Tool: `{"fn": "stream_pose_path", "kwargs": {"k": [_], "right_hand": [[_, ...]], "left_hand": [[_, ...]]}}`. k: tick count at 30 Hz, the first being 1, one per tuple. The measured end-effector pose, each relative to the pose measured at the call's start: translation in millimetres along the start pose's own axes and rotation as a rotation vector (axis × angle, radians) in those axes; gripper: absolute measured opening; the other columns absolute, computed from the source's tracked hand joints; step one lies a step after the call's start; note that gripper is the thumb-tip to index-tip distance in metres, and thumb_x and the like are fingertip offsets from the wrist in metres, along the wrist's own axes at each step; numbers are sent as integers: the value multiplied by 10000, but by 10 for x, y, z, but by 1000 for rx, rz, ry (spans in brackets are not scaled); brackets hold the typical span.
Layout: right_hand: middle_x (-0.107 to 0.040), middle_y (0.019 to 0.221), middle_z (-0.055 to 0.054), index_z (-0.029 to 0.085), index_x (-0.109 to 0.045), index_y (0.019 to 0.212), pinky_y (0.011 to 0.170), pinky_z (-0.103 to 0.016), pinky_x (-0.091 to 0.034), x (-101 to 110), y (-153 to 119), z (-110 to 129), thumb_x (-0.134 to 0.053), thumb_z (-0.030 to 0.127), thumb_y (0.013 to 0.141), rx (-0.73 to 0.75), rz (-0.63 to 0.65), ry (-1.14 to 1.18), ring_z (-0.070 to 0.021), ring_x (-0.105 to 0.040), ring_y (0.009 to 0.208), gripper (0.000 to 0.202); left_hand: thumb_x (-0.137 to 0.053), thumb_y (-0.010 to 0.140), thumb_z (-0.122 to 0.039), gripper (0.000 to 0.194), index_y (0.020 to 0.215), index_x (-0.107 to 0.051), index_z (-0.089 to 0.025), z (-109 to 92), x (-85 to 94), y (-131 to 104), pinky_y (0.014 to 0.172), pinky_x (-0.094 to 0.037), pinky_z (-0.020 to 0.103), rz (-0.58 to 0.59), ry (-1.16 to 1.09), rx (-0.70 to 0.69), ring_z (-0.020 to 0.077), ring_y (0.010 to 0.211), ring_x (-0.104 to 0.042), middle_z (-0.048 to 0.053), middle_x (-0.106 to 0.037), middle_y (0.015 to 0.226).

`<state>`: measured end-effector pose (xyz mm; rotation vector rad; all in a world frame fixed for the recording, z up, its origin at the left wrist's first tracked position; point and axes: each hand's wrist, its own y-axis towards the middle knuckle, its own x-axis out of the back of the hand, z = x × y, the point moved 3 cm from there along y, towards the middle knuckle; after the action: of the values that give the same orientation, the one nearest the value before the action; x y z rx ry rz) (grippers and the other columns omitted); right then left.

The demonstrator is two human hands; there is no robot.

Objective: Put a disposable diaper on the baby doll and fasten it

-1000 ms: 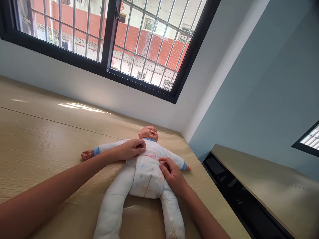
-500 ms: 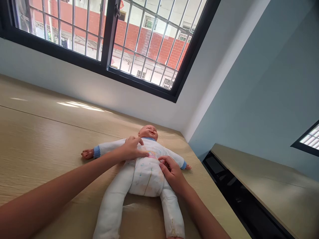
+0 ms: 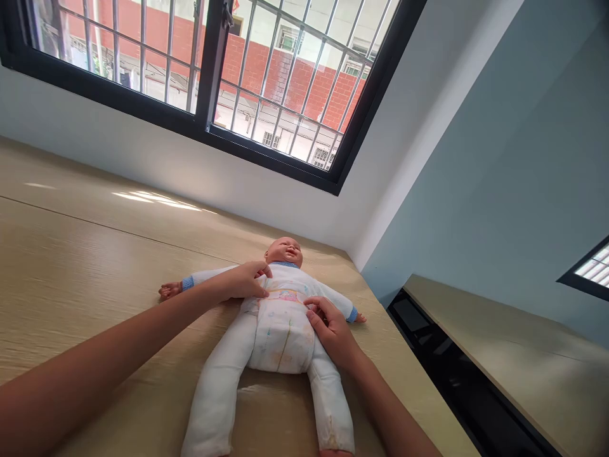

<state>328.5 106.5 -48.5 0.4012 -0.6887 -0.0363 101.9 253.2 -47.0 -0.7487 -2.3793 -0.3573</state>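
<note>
A baby doll (image 3: 284,251) in white clothing with blue cuffs and collar lies on its back, arms spread and legs toward me. Around its hips is a white diaper (image 3: 285,333) with a colourful band at the waist. My left hand (image 3: 251,279) is at the left end of the waistband, its fingers bent and apart, with nothing visible between them. At the right end of the band, my right hand (image 3: 329,320) has thumb and fingers pressed together on the diaper's edge.
The doll lies on a light wooden table (image 3: 95,254) against a wall under a barred window (image 3: 285,82). A second wooden surface (image 3: 514,362) with a black front stands to the right, beyond the table's edge.
My left hand has shifted slightly left, its thumb moving off the middle of the waistband, so more of the coloured band shows. My right hand keeps its place at the right side.
</note>
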Motion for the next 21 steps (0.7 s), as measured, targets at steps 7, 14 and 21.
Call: {"fn": "stream_pose_path", "kwargs": {"k": [7, 14, 21], "right_hand": [[-555, 904, -23, 204, -630, 1121, 696, -270, -423, 5, -11, 5, -518, 383, 946, -1, -2, 4, -144, -494, 745, 275], [-580, 800, -16, 176, -660, 964, 647, -264, -395, 118, 2, 46, -551, 380, 922, 14, -14, -37, -144, -493, 711, 235], [-511, 629, 15, 166, -588, 728, 505, -231, -295, 290, -18, 50, -663, 471, 833, -170, 292, 161, -105, -420, 565, 331]], "left_hand": [[-696, 648, -558, 582, 1097, -628, -195, -128, 38, -75, 757, -412, 305, 47, -4, -20, 265, 973, -558, 56, -630, 1040], [-703, 596, -398, 539, 1088, -617, -194, -89, 40, -48, 702, -434, 306, 18, 2, 14, 267, 925, -588, 47, -637, 988], [-631, 723, -372, 236, 900, -623, -216, -445, 189, -364, 668, -439, 305, -9, 99, -193, 218, 807, -589, 24, -646, 875]]}}
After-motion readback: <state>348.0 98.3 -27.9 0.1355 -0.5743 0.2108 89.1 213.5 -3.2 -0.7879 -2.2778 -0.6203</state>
